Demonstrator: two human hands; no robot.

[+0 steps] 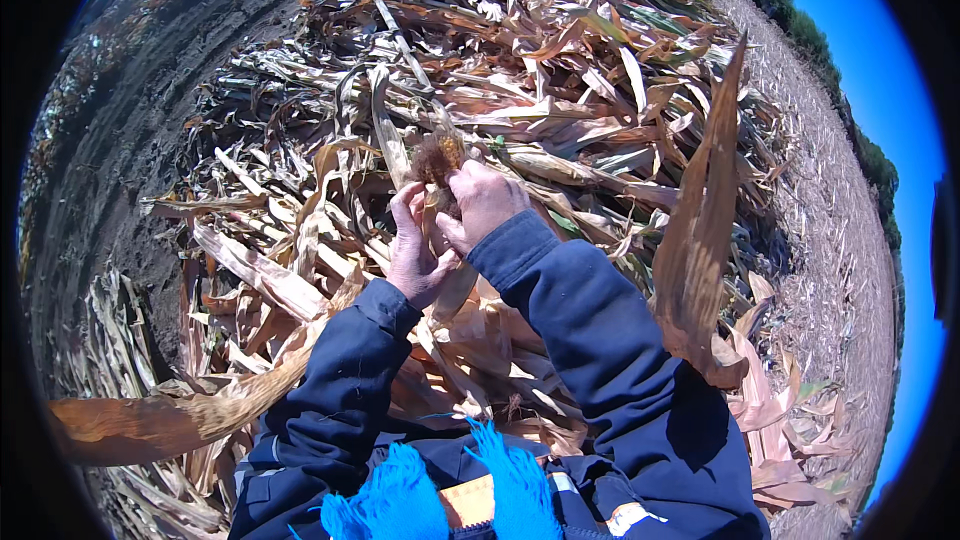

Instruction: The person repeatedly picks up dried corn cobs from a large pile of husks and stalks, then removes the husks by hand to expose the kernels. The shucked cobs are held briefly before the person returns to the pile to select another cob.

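An ear of corn (pixel 450 150) stands upright in front of me, its yellow kernels showing at the tip beside a tuft of dark brown silk (pixel 430 163). My left hand (pixel 415 244) grips the dry husk around the lower part of the ear. Against the ear's right side, just below the bared tip, my right hand (pixel 486 199) is closed on the husk. The fingertips of both hands are close together. My palms and fingers hide much of the ear.
Dry corn stalks and leaves (pixel 540 112) lie in a thick heap around my hands. A long dry leaf (pixel 697 240) rises by my right sleeve; another (pixel 150 424) curves past my left. Bare soil (pixel 142 105) is at left, stubble (pixel 832 240) at right. Blue scarf ends (pixel 405 491) hang near me.
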